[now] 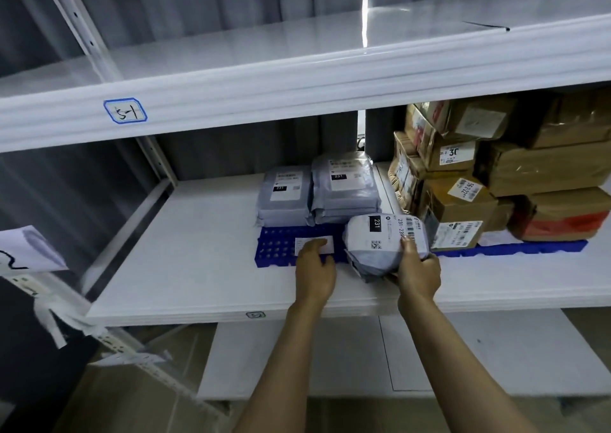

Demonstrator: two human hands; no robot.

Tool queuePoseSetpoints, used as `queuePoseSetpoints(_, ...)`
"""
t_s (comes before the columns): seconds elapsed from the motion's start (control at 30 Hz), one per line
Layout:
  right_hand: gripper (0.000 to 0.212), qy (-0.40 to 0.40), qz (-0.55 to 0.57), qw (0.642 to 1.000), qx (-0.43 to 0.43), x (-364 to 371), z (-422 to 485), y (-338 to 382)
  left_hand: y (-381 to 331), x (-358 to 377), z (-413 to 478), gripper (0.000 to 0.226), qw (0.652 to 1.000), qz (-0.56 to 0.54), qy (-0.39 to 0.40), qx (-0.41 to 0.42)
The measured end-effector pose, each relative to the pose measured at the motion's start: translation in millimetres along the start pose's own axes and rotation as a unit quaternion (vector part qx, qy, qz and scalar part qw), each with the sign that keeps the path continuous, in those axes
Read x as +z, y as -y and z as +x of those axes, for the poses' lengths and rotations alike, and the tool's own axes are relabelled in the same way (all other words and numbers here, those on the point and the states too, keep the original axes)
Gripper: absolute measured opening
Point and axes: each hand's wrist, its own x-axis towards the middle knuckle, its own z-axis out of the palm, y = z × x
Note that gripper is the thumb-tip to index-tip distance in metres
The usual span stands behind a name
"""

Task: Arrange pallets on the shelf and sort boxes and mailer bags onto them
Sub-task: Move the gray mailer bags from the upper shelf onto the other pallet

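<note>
Right hand (418, 269) grips the grey mailer bag (383, 244) at its near right end, fingers over the label side, thumb out of sight underneath. Left hand (314, 267) lies flat and relaxed on the blue pallet (276, 250), fingertips on a white card (314, 244); it holds nothing.

The bag sits at the pallet's front right, its near end overhanging onto the shelf (198, 267). It lies in front of two mailer-bag stacks (345, 188) and just left of the cardboard boxes (463, 201).

Handling, my read:
- Bag looks soft, bulgy, light, with slick film, so it'll slump and slide.
- Better to cup it from below at mid-length than pinch the loose flap.

Can't make out:
- bag contents
- print on the card
- pallet under the boxes, only its front edge shows
- boxes cut off at the right edge of view
</note>
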Motion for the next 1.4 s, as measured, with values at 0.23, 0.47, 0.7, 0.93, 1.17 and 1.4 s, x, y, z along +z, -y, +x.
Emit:
queuePoseSetpoints(0.23,0.045,0.013,0.009,1.000,0.001,8.5,15.5,1.2,28.1,17.1,25.8,0.056,0.928,0.344,0.105,0.094)
queuePoseSetpoints(0.47,0.034,0.042,-0.044,0.998,-0.032,29.5,18.2,-7.2,46.7,5.0,38.1,0.054,0.911,0.391,0.082,0.098)
queuePoseSetpoints(0.7,0.040,0.044,-0.081,0.995,-0.044,48.5,12.8,-18.8,54.0,-1.0,42.2,0.049,0.977,0.161,-0.014,0.138)
queuePoseSetpoints(0.93,0.042,0.037,-0.083,0.994,-0.054,55.5,15.0,-17.5,29.4,2.5,30.3,0.059,0.988,-0.084,0.083,0.102)
queuePoseSetpoints(1.17,0.031,0.084,-0.079,0.989,-0.093,42.9,16.4,-16.2,28.2,-1.6,39.1,0.101,0.990,-0.036,0.066,0.117)
queuePoseSetpoints(1.4,0.025,0.126,-0.102,0.978,-0.133,35.2,22.9,-16.7,24.4,-3.5,54.9,0.079,0.981,-0.073,0.102,0.145)
